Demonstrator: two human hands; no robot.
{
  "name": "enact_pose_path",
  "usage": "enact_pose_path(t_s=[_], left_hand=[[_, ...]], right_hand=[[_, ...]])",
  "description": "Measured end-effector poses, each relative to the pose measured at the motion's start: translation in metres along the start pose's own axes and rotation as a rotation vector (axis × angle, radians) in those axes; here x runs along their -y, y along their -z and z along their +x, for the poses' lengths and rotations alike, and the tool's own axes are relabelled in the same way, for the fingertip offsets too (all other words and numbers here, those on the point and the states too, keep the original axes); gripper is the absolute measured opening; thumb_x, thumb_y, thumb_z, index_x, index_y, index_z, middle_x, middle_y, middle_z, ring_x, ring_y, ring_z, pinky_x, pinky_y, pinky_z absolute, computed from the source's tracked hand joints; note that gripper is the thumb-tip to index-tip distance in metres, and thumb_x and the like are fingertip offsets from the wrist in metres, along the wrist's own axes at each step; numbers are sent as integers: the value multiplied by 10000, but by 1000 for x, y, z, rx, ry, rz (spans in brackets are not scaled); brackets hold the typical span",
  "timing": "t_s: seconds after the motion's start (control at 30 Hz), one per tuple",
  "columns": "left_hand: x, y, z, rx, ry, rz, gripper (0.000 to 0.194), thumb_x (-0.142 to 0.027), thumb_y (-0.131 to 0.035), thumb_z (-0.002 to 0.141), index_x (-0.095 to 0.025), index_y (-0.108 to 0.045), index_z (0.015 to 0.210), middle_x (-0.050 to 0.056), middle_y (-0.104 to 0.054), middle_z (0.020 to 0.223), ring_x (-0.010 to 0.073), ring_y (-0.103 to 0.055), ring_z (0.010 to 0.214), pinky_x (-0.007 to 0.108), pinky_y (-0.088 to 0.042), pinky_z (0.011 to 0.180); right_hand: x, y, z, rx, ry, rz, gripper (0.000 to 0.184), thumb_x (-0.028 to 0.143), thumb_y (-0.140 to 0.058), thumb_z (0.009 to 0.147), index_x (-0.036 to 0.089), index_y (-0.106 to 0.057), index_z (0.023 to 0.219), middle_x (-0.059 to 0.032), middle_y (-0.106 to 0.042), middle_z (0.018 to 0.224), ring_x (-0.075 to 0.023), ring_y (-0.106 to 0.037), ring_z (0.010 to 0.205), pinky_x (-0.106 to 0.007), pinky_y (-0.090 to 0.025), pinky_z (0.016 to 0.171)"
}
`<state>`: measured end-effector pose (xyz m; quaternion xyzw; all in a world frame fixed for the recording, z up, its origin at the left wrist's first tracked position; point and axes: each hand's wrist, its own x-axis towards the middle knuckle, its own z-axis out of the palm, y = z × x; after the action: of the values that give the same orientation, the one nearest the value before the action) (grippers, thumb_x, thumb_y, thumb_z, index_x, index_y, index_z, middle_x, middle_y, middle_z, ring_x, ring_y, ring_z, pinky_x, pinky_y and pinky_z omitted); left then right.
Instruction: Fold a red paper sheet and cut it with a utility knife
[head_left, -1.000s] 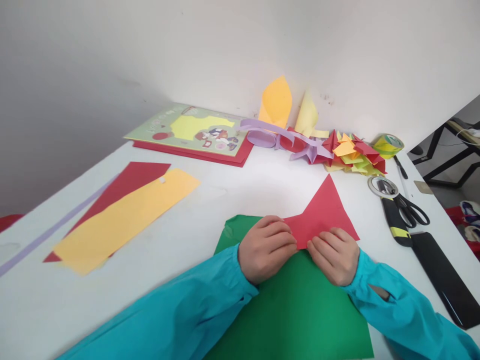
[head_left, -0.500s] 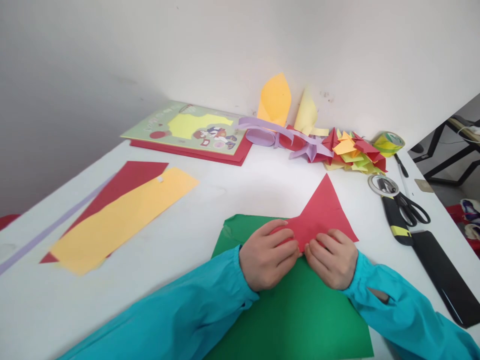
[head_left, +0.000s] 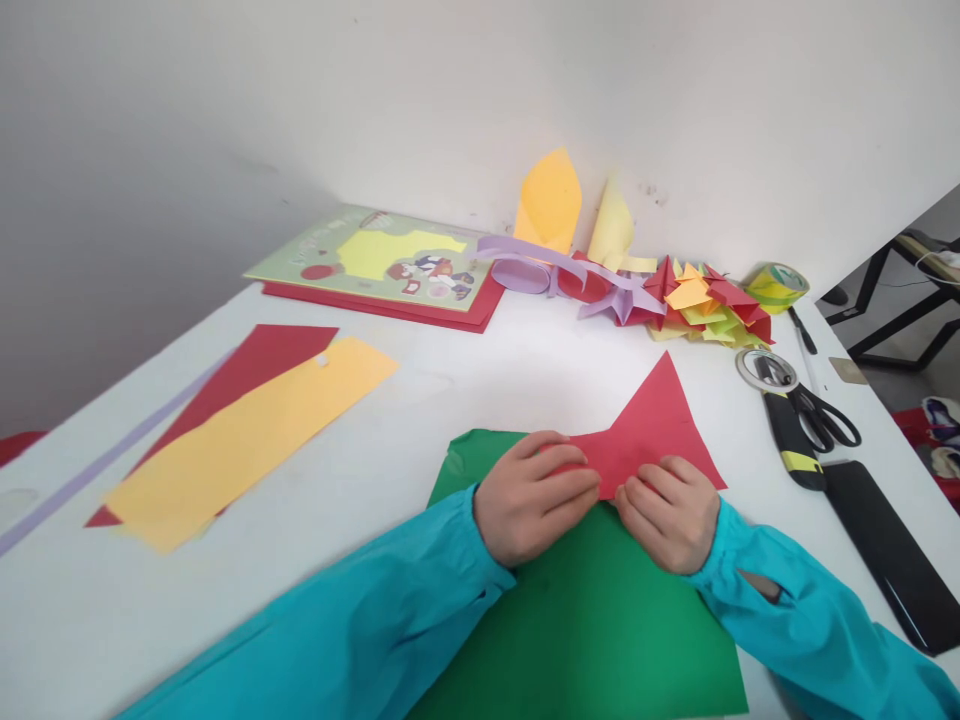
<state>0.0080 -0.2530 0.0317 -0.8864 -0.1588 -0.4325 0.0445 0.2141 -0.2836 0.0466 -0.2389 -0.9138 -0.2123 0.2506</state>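
A white table [head_left: 420, 440] is standing against a pale wall [head_left: 420, 110]; a black-legged desk [head_left: 930, 268] is standing on grey floor [head_left: 911, 387].

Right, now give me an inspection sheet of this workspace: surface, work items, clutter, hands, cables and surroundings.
Surface: white table, faint marks.
Work items: red paper, partly over the far edge of the green sheet.
Clutter: orange paper over dark red paper; scissors; colourful folded shapes at the back.
Hands: left hand and right hand grip the red paper's near edge.
Cables: possibly one thin white cable, far right.
Surroundings: pale wall; black-legged furniture to the right.
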Motion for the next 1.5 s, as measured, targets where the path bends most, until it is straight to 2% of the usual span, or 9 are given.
enact_pose_path(t_s=[0.2,0.3,0.5,0.57,0.67,0.77,0.97,1.27,1.5], left_hand=[[-4,0,1,0,-22,-39,98,-67,-529,863,-138,-593,885,11,-690,811,146,-603,856,356,-471,877],[-1,3,2,2,-1,1,112,-81,-557,853,-160,-568,773,-18,-650,711,128,-604,793,339,-473,855],[6,7,2,14,19,61,291,-177,-612,851,-181,-459,604,-54,-536,573,110,-587,704,326,-474,818],[9,7,1,-3,56,26,272,-204,-645,832,-180,-474,622,-47,-566,592,115,-589,687,332,-478,798],[13,5,0,-13,139,-90,117,-232,-690,799,-179,-586,803,-1,-677,761,139,-608,737,323,-483,736],[12,0,0,-25,230,-269,106,-201,-677,807,-194,-633,903,27,-707,854,154,-620,783,314,-487,712],[3,-10,-1,-87,418,-534,10,-186,-687,795,-187,-678,792,26,-697,746,139,-634,727,297,-502,716],[-2,-12,-1,-90,613,-664,133,-299,-711,773,-176,-715,721,52,-684,683,146,-633,658,275,-530,640],[-4,-11,2,-83,641,-674,167,-319,-696,787,-176,-713,702,44,-678,654,131,-624,632,244,-514,611]], right_hand=[[0,1,4,-25,15,23,137,79,-534,836,100,-665,803,-76,-657,749,-172,-532,682,-337,-352,578],[0,2,4,-13,3,18,138,77,-541,835,116,-656,769,-64,-657,739,-164,-531,678,-335,-351,582],[-3,1,1,1,-45,8,99,98,-586,827,138,-637,753,-38,-659,717,-151,-531,675,-328,-340,583],[-6,-2,-1,-29,-76,22,59,108,-604,823,135,-632,779,-36,-666,720,-153,-540,691,-324,-347,588],[-11,-5,-4,-90,-171,89,37,117,-603,829,136,-616,800,-38,-672,725,-154,-552,711,-316,-369,601],[-12,-6,-5,-101,-233,163,35,109,-600,826,138,-605,808,-41,-673,727,-154,-560,712,-312,-387,614],[-4,-6,1,-88,-294,291,33,117,-581,834,131,-608,848,-59,-672,767,-163,-569,742,-312,-414,645],[2,-8,5,-63,-294,347,116,103,-500,859,144,-605,832,-57,-659,756,-162,-547,723,-312,-400,629],[4,-10,2,-48,-318,391,113,85,-491,850,137,-591,850,-70,-645,773,-167,-524,731,-317,-390,634]])
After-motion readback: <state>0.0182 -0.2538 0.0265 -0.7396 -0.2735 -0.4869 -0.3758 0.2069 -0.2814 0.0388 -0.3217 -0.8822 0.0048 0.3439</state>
